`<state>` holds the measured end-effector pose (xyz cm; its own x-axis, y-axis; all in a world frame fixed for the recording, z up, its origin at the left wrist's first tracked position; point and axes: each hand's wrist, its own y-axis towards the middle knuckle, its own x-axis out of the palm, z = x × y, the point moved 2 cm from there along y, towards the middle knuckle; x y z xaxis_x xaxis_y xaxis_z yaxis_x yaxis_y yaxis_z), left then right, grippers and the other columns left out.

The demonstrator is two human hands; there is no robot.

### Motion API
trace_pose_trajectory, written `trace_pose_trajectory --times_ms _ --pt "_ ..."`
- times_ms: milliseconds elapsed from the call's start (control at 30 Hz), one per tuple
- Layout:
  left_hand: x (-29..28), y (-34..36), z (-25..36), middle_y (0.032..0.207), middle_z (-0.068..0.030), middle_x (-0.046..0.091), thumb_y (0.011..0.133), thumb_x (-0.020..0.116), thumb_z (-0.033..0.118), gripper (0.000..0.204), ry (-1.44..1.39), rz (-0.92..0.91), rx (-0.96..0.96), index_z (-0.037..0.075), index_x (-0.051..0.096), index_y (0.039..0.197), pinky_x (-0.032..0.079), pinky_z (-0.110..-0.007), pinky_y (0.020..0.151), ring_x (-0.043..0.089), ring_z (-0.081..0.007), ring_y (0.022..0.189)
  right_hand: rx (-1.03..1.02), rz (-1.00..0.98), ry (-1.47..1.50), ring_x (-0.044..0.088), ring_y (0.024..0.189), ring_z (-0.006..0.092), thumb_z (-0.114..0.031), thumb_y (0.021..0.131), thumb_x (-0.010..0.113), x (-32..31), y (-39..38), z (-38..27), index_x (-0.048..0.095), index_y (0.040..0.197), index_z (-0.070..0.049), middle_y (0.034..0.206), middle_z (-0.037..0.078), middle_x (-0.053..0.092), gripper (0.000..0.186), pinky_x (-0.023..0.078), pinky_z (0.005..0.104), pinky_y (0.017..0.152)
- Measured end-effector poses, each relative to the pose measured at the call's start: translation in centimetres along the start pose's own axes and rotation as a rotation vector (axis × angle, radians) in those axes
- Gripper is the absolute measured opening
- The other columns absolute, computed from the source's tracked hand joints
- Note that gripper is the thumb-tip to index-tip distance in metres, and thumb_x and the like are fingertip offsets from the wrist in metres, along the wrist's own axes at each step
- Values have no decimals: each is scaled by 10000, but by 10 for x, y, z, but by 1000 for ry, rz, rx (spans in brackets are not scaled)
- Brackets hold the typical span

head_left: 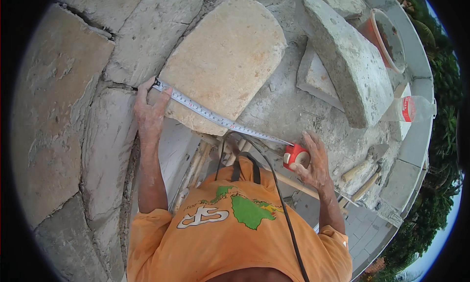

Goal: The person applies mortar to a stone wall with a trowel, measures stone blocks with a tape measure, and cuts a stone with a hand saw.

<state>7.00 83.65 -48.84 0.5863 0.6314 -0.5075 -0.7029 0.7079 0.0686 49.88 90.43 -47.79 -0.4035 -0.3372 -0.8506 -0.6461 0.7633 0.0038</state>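
Right hand point(316, 159) grips the red tape measure case point(295, 157) over the mortared ledge point(289, 105); left hand point(149, 108) pins the blade's hook point(157, 83) at the tan stone slab's point(225, 56) left edge. Farther off, trowels point(364, 171), an orange bucket point(387, 39).

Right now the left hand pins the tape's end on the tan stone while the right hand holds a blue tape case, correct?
Not quite: in the head view the tape case in the right hand is red, not blue. The left hand does pin the tape's end at the tan stone.
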Motion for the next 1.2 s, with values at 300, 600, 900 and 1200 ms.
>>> trace_pose_trajectory --times_ms 300,600,900,1200 --pt "-3 1 3 1091 -170 676 828 774 293 556 -134 -53 -53 -12 586 1253 483 -369 937 632 -237 1036 99 166 -548 596 1066 418 -64 882 616 9 52 56 607 1241 -39 1200 228 582 359 512 484 862" --pt "-3 0 2 1115 -167 667 830 770 334 583 -117 -90 -97 3 577 1270 462 -379 969 618 -238 1079 52 167 -559 589 929 433 -52 868 624 4 58 69 617 1024 -37 1016 207 574 158 495 514 763" --pt "-3 5 -7 1128 -178 668 838 774 353 588 -118 -109 -42 8 579 1272 462 -381 974 621 -242 1084 -2 110 -610 562 888 453 -19 898 571 5 61 64 500 1027 22 921 217 530 153 461 526 729" --pt "-6 7 -9 1124 -183 667 845 768 370 590 -124 -150 1 8 576 1269 465 -382 970 621 -249 1089 -64 236 -85 554 684 319 35 917 554 -28 90 -80 538 1101 41 804 168 551 185 468 392 643"
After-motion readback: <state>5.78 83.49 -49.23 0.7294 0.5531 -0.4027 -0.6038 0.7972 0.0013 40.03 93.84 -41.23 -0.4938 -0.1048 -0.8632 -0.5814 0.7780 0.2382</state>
